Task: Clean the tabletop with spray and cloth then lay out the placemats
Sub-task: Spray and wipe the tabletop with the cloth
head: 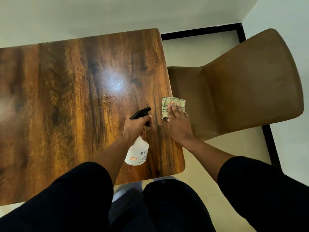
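Observation:
A dark wood-grain tabletop (75, 97) fills the left and middle of the head view. My left hand (136, 127) grips the neck of a white spray bottle (138, 152) with a black trigger head (140, 113), held over the table's right side with the nozzle pointing away from me. My right hand (178, 122) lies flat with straight fingers on a folded beige checked cloth (173, 104) at the table's right edge. The cloth partly overhangs the edge. A wet, shiny patch (115, 84) shows on the wood ahead of the nozzle. No placemats are in view.
A brown upholstered chair (242, 87) stands close against the table's right edge. White walls run behind the table and chair, with a black skirting strip (200, 31) along the pale floor. My dark-clothed legs fill the bottom of the view.

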`<action>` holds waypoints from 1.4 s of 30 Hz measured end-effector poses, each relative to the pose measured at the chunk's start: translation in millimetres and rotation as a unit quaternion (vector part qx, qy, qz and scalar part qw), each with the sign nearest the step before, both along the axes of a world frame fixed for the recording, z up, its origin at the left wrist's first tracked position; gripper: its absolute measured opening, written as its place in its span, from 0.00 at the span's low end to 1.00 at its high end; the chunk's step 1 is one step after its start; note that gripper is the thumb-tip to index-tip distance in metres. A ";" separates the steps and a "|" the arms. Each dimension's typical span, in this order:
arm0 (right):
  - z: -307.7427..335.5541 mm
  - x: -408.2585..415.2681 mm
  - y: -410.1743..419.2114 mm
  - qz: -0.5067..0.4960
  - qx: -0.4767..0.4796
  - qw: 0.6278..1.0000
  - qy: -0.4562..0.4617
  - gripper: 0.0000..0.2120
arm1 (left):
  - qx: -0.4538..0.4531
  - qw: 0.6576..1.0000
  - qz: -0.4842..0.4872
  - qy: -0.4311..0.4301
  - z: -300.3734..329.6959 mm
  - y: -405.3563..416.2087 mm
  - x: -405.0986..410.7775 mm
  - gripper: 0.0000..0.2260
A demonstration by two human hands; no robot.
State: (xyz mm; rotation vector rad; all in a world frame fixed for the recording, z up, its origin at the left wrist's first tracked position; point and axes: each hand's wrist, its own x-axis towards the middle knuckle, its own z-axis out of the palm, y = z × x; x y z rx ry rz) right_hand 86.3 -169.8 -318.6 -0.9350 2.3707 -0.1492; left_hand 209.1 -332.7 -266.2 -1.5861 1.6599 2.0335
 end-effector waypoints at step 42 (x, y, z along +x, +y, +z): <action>-6.6 -82.0 -66.6 0.051 0.007 0.998 0.026 0.32 | 0.006 1.000 0.007 -0.001 -8.6 -24.0 -20.6 0.18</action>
